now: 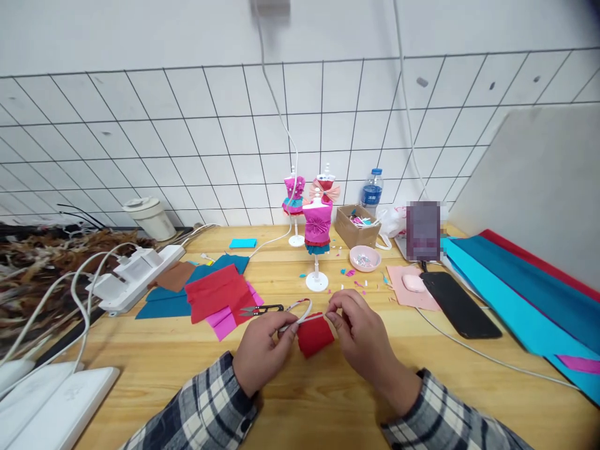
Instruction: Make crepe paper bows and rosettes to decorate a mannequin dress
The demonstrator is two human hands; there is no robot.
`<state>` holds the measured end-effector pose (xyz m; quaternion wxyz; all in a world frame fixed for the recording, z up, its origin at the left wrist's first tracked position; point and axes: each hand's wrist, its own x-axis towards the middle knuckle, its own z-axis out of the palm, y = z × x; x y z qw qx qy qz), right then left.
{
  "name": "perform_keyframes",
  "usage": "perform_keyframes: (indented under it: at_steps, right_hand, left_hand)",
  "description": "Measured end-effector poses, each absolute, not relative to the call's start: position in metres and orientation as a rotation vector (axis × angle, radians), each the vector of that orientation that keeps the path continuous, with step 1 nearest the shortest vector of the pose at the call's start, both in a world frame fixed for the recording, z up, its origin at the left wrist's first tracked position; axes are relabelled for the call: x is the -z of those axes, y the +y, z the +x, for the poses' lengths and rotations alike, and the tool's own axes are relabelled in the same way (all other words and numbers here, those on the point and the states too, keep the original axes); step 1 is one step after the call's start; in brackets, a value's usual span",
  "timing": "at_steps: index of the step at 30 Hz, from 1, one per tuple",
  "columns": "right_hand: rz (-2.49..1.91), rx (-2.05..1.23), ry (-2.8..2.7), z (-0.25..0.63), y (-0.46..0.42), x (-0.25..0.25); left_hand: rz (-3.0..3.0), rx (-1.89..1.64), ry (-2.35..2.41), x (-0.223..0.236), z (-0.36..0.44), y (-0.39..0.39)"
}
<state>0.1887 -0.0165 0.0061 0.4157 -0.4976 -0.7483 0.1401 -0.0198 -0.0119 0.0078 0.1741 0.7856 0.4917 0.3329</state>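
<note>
A thin white strip of tape (313, 317) runs between my two hands, just over the top edge of a small red piece of crepe paper (316, 339). My left hand (265, 351) pinches the strip near a narrow white loop, which looks like the tape's roll. At the other end, the thumb and fingertips of my right hand (360, 334) are closed on the strip. Thread snips (269, 309) lie just beyond my left hand. Behind the red piece stands a small dress form (317, 225) in magenta and teal paper, on a white round base.
Two more dress forms (294, 194) stand behind it. Nearby are a cardboard box (351, 232), a pink bowl (371, 265) and a water bottle (372, 190). Coloured paper sheets (213, 290) lie left, a black phone (462, 305) right. A power strip (135, 281) and cables cross the left side.
</note>
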Motion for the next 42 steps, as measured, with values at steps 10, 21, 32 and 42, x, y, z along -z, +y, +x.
perform_keyframes:
  at_steps: [10, 21, 32, 42]
  right_hand:
    - [-1.112, -0.115, -2.021, 0.179, -0.029, -0.014]
    - [-1.223, -0.237, -1.731, 0.212, -0.013, -0.027]
    - [-1.997, -1.199, -1.560, 0.288, 0.028, -0.015]
    - [-2.299, -0.646, -1.862, 0.284, 0.038, 0.012]
  left_hand:
    - [1.654, -1.149, 1.312, -0.009, -0.022, -0.009]
    - [1.581, -1.570, 1.562, -0.002, -0.058, 0.021]
    - [2.718, -0.687, 1.626, 0.002, -0.047, 0.038]
    - [2.773, -0.556, 1.591, 0.006, -0.033, 0.052]
